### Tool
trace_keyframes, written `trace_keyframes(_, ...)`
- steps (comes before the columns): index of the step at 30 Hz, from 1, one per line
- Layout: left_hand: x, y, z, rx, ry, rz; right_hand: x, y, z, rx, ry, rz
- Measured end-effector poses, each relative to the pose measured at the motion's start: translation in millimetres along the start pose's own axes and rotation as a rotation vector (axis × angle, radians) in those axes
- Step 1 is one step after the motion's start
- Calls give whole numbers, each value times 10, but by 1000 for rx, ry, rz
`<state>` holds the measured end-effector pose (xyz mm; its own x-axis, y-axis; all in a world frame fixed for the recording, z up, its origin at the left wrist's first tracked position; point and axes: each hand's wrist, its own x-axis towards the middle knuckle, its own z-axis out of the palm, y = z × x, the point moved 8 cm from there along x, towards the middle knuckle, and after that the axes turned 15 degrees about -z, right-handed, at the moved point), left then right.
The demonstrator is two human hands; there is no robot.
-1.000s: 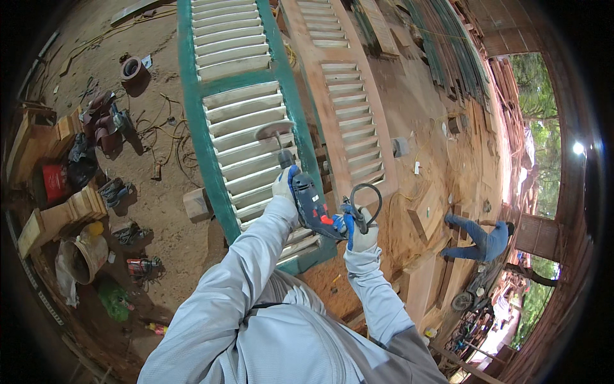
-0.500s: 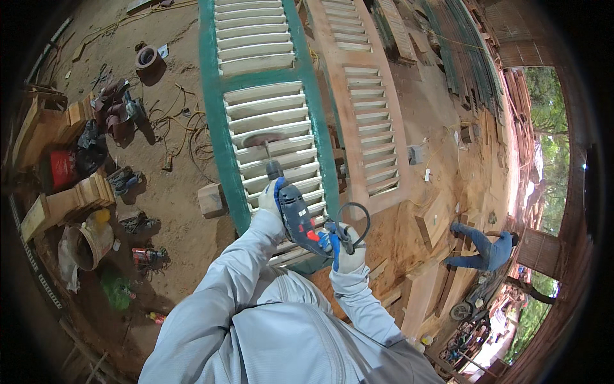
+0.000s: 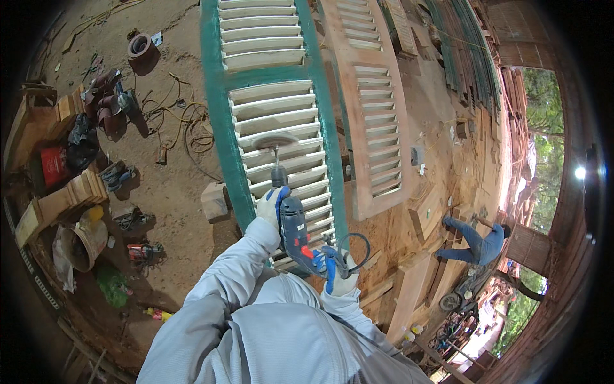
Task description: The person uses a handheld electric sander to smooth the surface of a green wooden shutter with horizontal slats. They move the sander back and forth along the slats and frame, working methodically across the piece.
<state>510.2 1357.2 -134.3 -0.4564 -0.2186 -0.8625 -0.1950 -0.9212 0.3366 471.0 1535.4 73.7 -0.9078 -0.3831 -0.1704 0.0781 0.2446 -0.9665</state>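
Note:
Both my gloved hands hold a dark blue power drill [image 3: 295, 229] with a round sanding disc [image 3: 275, 141] on its front end. My left hand [image 3: 271, 208] is wrapped around the drill's body near the chuck. Around the rear handle my right hand [image 3: 339, 270] is closed, next to the looped black cord. The disc is over the pale slats of a louvred shutter with a green frame [image 3: 221, 115]; whether it touches them I cannot tell. The disc looks blurred.
Right of the green shutter lies a bare-wood louvred shutter [image 3: 374, 203]. A wooden block [image 3: 215, 201] sits by the left frame edge. Yellow cords [image 3: 185, 125], a bucket [image 3: 80, 246] and tools are on the ground at left. Another person [image 3: 476, 242] bends over boards at right.
The drill and both hands sit slightly lower and further right relative to the slats. My view has shifted a little. The other person has changed posture.

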Motion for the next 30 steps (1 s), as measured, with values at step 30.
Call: trace_keyframes(30, -183, 41, -184, -4, 134, -146, -2, -48, 46, 42, 43, 50)
